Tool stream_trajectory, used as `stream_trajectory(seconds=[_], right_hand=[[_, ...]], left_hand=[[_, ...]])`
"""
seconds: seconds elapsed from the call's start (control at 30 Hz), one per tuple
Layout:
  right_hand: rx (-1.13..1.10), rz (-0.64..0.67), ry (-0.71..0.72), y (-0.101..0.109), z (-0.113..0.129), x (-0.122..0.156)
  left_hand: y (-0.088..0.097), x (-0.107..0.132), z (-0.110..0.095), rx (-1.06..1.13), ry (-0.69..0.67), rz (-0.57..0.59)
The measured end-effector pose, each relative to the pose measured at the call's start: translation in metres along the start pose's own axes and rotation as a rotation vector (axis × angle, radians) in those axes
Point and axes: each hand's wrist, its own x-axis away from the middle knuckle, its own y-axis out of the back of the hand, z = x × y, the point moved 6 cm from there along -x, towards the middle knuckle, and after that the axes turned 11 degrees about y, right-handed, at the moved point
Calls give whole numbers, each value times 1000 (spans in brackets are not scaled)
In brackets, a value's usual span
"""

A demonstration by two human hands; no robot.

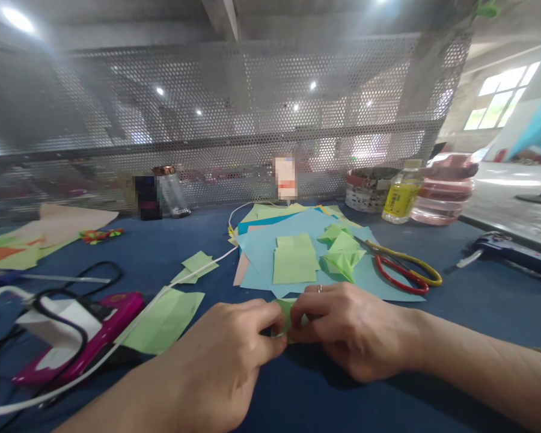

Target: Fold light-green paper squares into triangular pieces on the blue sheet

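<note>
Left grip (pixel 228 361) and right grip (pixel 349 337) meet low over the blue desk (pixel 478 288). Both sets of fingertips are pinched closed on a small green paper piece (pixel 287 314) held between them. Just beyond the grips lie light blue sheets (pixel 261 246) bearing folded green shapes (pixel 342 255). Scissors (pixel 406 270) lie beyond the right grip.

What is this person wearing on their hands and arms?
No gloves, and no sleeves show on either forearm. The left hand wears nothing visible; the right hand has a thin silvery ring on one finger.
</note>
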Motion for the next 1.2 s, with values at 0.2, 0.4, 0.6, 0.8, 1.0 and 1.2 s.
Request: stream_trajectory(seconds=[0.2,0.4,0.6,0.8,1.0,1.2], right_hand=[[72,15,-5,0,0,1],[14,-30,-70,5,-6,0],[37,63,-165,5,-13,0],[36,59,-180,7,-14,-1],[85,-11,-168,10,-11,-2],[32,-120,-161,11,1,-5]], left_hand=[[2,1,1,40,-5,-28],[2,2,4,47,22,-40],[-1,0,3,26,35,-46],[0,0,2,64,13,-121],[-1,0,3,9,13,-140],[1,-4,1,3,26,-105]])
